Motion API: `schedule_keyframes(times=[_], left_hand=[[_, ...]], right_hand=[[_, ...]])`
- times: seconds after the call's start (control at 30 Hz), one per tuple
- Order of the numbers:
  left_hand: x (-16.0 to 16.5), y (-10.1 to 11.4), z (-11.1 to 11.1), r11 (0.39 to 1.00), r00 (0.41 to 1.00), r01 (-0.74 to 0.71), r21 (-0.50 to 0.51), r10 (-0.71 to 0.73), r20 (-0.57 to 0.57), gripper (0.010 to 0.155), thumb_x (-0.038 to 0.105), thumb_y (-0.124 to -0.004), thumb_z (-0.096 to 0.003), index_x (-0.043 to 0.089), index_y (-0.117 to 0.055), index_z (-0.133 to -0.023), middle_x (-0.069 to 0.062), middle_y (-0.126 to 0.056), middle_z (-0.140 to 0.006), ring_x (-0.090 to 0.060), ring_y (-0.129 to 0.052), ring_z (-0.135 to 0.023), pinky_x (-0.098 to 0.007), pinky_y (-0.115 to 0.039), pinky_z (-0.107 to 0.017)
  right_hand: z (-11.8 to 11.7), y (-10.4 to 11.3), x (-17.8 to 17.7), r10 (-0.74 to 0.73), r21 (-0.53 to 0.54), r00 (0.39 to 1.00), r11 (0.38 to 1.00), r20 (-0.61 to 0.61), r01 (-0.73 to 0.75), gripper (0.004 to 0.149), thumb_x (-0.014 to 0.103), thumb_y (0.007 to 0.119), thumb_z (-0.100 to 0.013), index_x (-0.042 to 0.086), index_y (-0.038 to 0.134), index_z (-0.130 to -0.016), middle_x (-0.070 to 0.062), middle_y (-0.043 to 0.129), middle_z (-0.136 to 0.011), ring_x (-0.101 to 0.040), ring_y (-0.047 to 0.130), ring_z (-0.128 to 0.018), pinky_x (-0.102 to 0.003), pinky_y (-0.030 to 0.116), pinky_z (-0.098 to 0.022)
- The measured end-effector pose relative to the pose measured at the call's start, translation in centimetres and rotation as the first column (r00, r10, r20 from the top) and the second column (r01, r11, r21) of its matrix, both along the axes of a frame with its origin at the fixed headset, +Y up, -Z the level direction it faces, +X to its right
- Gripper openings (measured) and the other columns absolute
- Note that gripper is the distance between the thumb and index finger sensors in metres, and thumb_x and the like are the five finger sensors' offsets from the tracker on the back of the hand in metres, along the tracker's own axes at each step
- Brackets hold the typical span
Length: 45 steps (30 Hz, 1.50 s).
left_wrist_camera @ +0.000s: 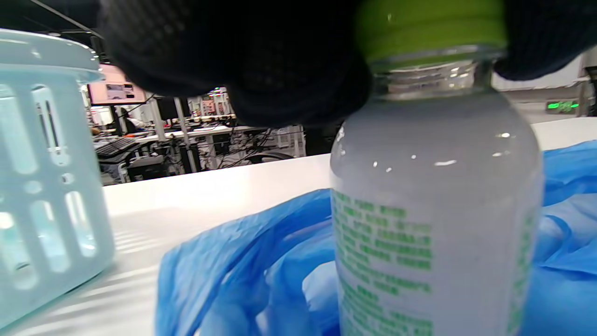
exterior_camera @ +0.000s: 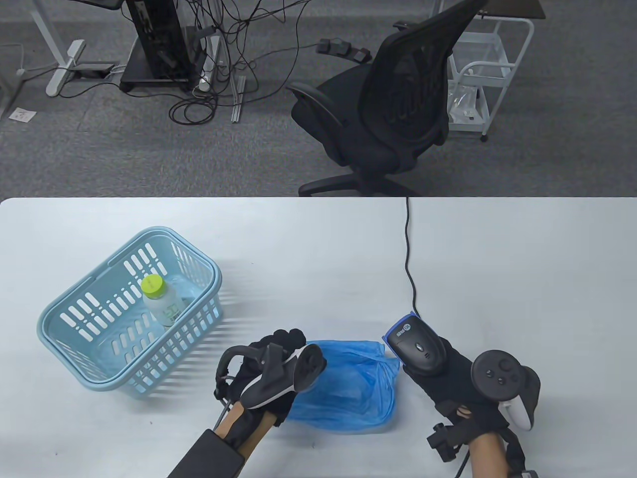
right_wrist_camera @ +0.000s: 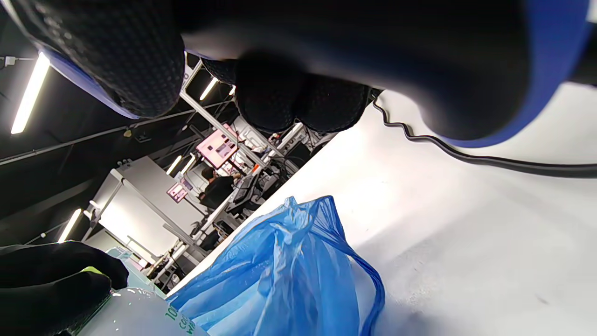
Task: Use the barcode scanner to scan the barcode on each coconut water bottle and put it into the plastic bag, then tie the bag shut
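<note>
My left hand [exterior_camera: 278,358] grips a coconut water bottle [left_wrist_camera: 433,210] by its green cap [left_wrist_camera: 429,28], holding it upright right at the crumpled blue plastic bag [exterior_camera: 348,393]. In the table view the hand and its tracker hide this bottle. To the right of the bag, my right hand [exterior_camera: 448,383] holds the black barcode scanner [exterior_camera: 415,343], its blue-trimmed head pointing away from me. A second bottle [exterior_camera: 161,301] with a green cap stands in the light blue basket [exterior_camera: 74,318]. The right wrist view shows the bag [right_wrist_camera: 280,270] and the held bottle [right_wrist_camera: 135,312] at lower left.
The scanner's black cable [exterior_camera: 409,259] runs across the table to its far edge. The basket stands at the left of the white table [exterior_camera: 522,259]. Beyond the table are a black office chair [exterior_camera: 393,114] and a white cart [exterior_camera: 490,64].
</note>
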<state>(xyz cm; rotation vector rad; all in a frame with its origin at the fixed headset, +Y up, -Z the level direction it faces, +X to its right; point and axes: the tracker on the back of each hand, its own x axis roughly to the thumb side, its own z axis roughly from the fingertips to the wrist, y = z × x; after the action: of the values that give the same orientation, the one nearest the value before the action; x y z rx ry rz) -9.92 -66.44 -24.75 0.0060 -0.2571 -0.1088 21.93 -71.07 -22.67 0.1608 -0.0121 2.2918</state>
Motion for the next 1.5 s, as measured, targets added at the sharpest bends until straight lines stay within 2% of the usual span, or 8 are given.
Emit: schedule_keyframes(times=[0.1,0.27,0.37,0.6,0.83,1.1,1.3,1.5], left_hand=[[-0.1,0.7,-0.1,0.998,1.000,0.001,-0.061,0.000,0.011,0.078,0.074,-0.073,-0.0519,0.016,-0.082,-0.102,-0.003,-0.096,-0.086,-0.019,-0.102,-0.060,-0.049,-0.089,-0.049],[-2.3,4.2,-0.8,0.999,0.999,-0.036,0.027,0.036,0.006,0.078,0.072,-0.069,-0.0555,0.018,-0.072,-0.112,-0.006,-0.086,-0.104,-0.030,-0.096,-0.082,-0.057,-0.079,-0.063],[-5.3,6.9,-2.1,0.998,0.999,-0.001,0.062,0.004,-0.051,0.074,0.070,-0.070,-0.0576,0.023,-0.070,-0.114,-0.005,-0.078,-0.113,-0.034,-0.087,-0.096,-0.062,-0.072,-0.069],[-16.2,10.4,-7.2,0.999,0.961,0.012,-0.052,-0.026,-0.275,0.076,0.066,-0.078,-0.0615,0.028,-0.054,-0.123,-0.004,-0.055,-0.130,-0.041,-0.063,-0.118,-0.070,-0.062,-0.077],[-23.8,7.9,-11.4,0.951,0.912,-0.100,-0.292,-0.029,-0.409,0.089,0.064,-0.087,-0.0579,0.026,-0.044,-0.126,-0.006,-0.047,-0.132,-0.044,-0.065,-0.118,-0.065,-0.072,-0.074],[-23.6,3.4,-15.1,0.858,0.920,-0.077,-0.508,-0.136,-0.369,0.092,0.061,-0.091,-0.0566,0.025,-0.041,-0.126,-0.007,-0.048,-0.132,-0.041,-0.075,-0.114,-0.058,-0.081,-0.069],[-23.6,2.2,-15.9,0.863,0.909,-0.024,-0.505,-0.191,-0.370,0.075,0.049,-0.095,-0.0569,0.025,-0.060,-0.119,-0.005,-0.067,-0.122,-0.029,-0.094,-0.099,-0.049,-0.088,-0.064],[-23.6,3.3,-15.0,0.905,0.922,0.018,-0.426,-0.179,-0.343,0.069,0.046,-0.096,-0.0566,0.022,-0.068,-0.115,-0.007,-0.078,-0.112,-0.022,-0.101,-0.085,-0.043,-0.092,-0.060]], right_hand=[[0.0,0.0,0.0,0.006,0.000,1.000,1.000,-0.001,-0.006,0.052,0.047,0.084,-0.054,0.024,0.066,-0.097,0.005,0.088,-0.084,-0.025,0.092,-0.082,-0.057,0.069,-0.070],[0.0,-0.1,0.0,0.020,0.003,1.000,1.000,0.000,-0.020,0.052,0.047,0.083,-0.054,0.024,0.065,-0.097,0.005,0.087,-0.084,-0.026,0.092,-0.082,-0.057,0.069,-0.070],[0.1,-0.1,0.0,0.028,-0.001,1.000,1.000,0.005,-0.028,0.052,0.047,0.083,-0.054,0.023,0.065,-0.097,0.005,0.087,-0.084,-0.026,0.091,-0.082,-0.058,0.069,-0.070],[0.3,-0.1,0.2,0.038,0.000,0.999,0.999,0.023,-0.038,0.052,0.047,0.083,-0.054,0.024,0.066,-0.097,0.005,0.087,-0.085,-0.026,0.091,-0.082,-0.057,0.069,-0.070],[0.2,-0.5,0.3,0.054,-0.030,0.998,0.998,0.043,-0.052,0.052,0.047,0.083,-0.054,0.024,0.066,-0.097,0.005,0.087,-0.085,-0.026,0.091,-0.083,-0.057,0.069,-0.071],[0.0,-1.1,0.9,0.045,-0.078,0.996,0.996,0.075,-0.039,0.052,0.047,0.084,-0.054,0.024,0.066,-0.097,0.005,0.087,-0.086,-0.026,0.091,-0.083,-0.058,0.068,-0.072],[0.0,-1.0,0.7,0.047,-0.074,0.997,0.996,0.061,-0.043,0.053,0.047,0.083,-0.054,0.024,0.065,-0.098,0.005,0.087,-0.086,-0.026,0.090,-0.084,-0.058,0.068,-0.072],[-0.1,-1.1,0.4,0.065,-0.083,0.997,0.995,0.049,-0.061,0.052,0.047,0.083,-0.054,0.024,0.066,-0.097,0.005,0.087,-0.086,-0.026,0.091,-0.084,-0.057,0.068,-0.071]])
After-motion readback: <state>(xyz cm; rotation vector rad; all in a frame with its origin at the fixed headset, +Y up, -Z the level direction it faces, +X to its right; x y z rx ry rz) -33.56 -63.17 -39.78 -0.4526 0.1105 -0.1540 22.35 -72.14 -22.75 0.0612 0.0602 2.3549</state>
